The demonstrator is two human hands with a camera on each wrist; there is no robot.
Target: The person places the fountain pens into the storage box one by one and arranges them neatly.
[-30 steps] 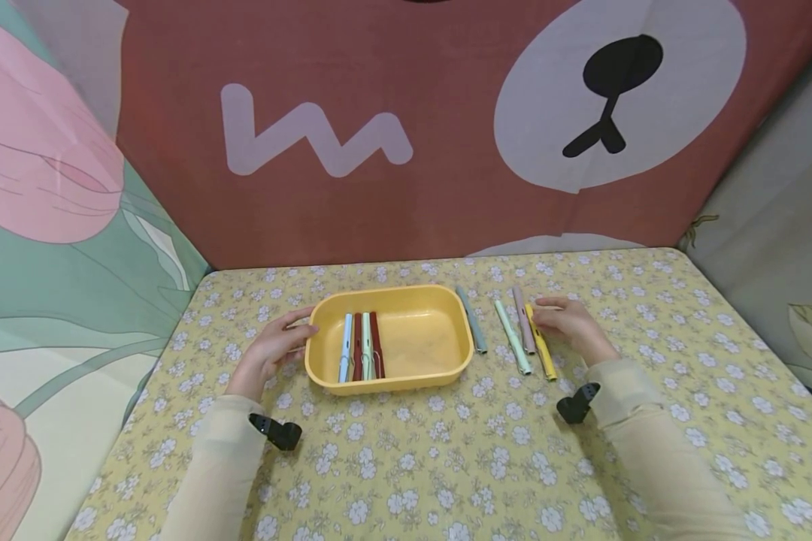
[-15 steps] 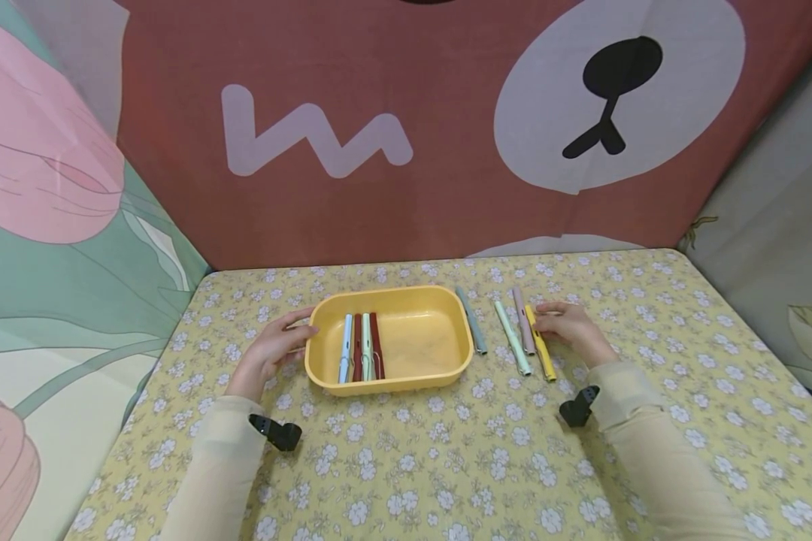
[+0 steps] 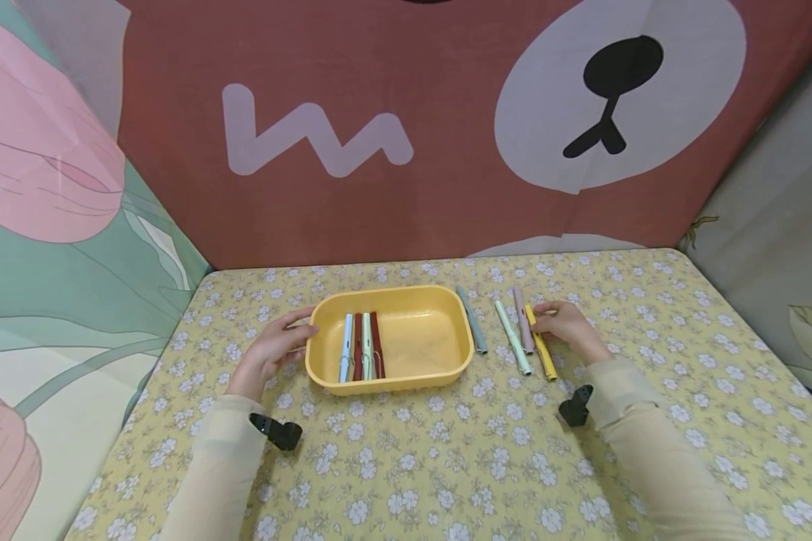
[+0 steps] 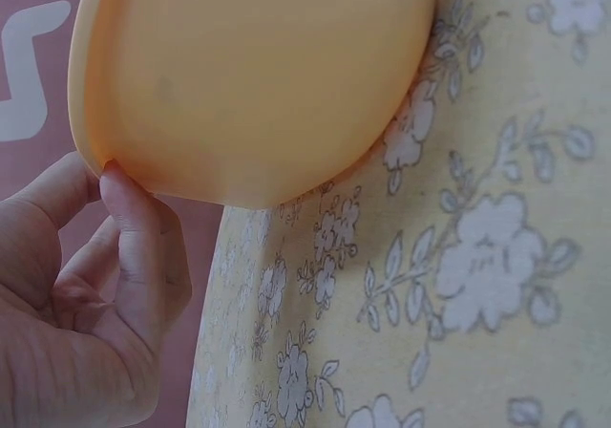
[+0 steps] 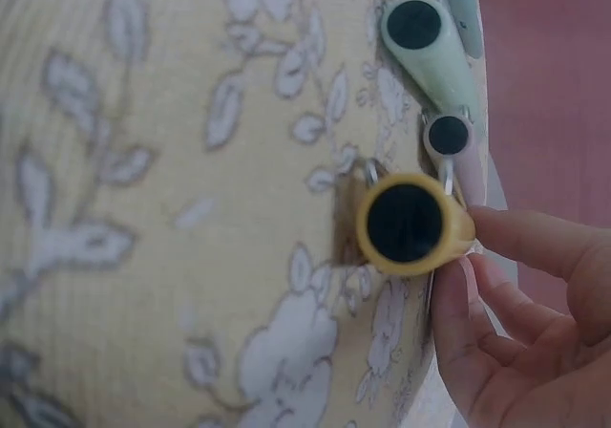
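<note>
My left hand [image 3: 275, 347] holds the left end of a yellow tray [image 3: 419, 342], its thumb and fingers pinching the rim in the left wrist view. Over on the right, my right hand [image 3: 570, 327] pinches a yellow pen [image 3: 543, 355] between thumb and fingers, near its far half; the pen still lies low at the table. Beside it are a lavender pen [image 3: 522, 319] and a mint pen [image 3: 513, 338]. In the right wrist view the yellow pen's round dark end [image 5: 405, 223] faces the camera.
Inside the tray's left half lie a light blue pen [image 3: 346, 347], a dark red pen [image 3: 358, 346], a mint green pen [image 3: 368, 346] and another dark red pen [image 3: 377, 342], side by side. A grey-blue pen [image 3: 472, 319] lies against the tray's right side. A flowered cloth [image 3: 406, 458] covers the table.
My right hand has shifted very slightly left on the yellow pen. The left hand, the tray and the other pens look unmoved.
</note>
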